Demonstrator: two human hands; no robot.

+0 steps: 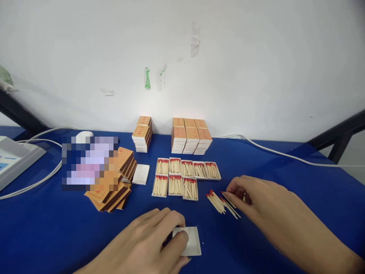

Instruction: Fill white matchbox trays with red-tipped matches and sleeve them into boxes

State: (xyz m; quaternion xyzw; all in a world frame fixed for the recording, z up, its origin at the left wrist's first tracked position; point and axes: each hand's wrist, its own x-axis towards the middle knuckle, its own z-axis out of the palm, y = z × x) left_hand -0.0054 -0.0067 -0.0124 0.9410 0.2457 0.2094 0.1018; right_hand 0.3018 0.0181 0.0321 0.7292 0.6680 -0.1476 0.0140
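Head view: blue table (285, 160); eight filled trays (190, 199), two rows.
Left hand (154, 234): gripping white tray (194, 242), nearer than filled trays.
Right hand (256, 194): at loose matches (214, 201); can't tell if pinching one.

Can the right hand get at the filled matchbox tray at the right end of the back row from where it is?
Likely yes: the right hand is at the loose matches, and only blue tabletop shows between its fingertips and that matchbox tray.
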